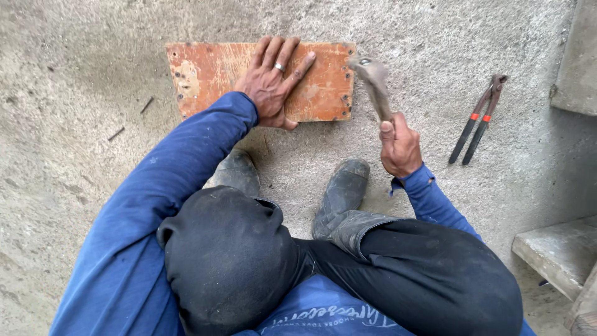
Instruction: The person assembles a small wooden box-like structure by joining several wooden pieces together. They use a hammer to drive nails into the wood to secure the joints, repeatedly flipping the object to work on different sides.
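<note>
Board pinned flat, hammer raised at its right end.
The left hand (272, 84) lay spread open on the stiff, worn orange plywood board (205, 74) on the concrete floor (74, 143); the right hand (400, 148) was closed round the head-heavy hammer (375, 84) low on its handle.

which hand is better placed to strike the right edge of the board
Right. The right hand grips the hammer, its head raised by the board's right edge, while the left hand lies flat on the board.
</note>
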The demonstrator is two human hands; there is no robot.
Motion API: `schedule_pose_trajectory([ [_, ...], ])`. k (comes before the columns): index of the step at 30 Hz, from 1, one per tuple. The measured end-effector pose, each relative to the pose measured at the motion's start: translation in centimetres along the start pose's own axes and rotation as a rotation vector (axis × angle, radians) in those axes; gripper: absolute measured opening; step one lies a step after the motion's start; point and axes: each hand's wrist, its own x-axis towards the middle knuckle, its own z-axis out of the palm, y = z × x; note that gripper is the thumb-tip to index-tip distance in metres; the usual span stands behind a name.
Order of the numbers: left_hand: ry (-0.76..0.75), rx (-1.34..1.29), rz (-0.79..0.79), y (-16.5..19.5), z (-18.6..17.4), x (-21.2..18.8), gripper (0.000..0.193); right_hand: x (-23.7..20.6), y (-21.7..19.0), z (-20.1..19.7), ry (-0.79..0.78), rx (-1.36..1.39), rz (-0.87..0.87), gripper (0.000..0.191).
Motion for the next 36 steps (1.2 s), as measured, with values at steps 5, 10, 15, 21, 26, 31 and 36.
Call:
schedule_pose_trajectory([
  [5, 0.024, -0.002, 0.009, 0.1, 0.3, -0.1, 0.149, -4.7, 1.0, -0.9, 0.039, 0.034, -0.037, 0.056],
  [10, 0.049, 0.021, 0.004, 0.0, 0.7, -0.3, 0.150, -8.0, 1.8, 1.4, 0.082, 0.104, -0.042, 0.054],
  [15, 0.046, 0.006, 0.002, -0.1, 0.9, -0.3, 0.151, -9.4, 3.0, 2.6, 0.114, 0.114, -0.007, 0.052],
  [21, 0.041, 0.003, 0.007, 0.0, 1.2, -0.1, 0.151, -8.0, 3.1, 1.2, 0.111, -0.106, -0.124, 0.041],
  [26, 0.031, 0.048, 0.000, 0.0, 1.2, -0.1, 0.149, -5.7, 3.1, 0.3, 0.057, -0.136, -0.053, 0.030],
  [31, 0.050, 0.019, 0.014, -0.2, 1.0, -0.1, 0.150, -7.0, 2.7, -0.3, 0.015, -0.121, -0.123, 0.030],
  [36, 0.051, 0.012, 0.008, 0.0, 1.0, -0.4, 0.151, -7.6, 2.0, 0.5, -0.006, -0.014, -0.097, 0.039],
])
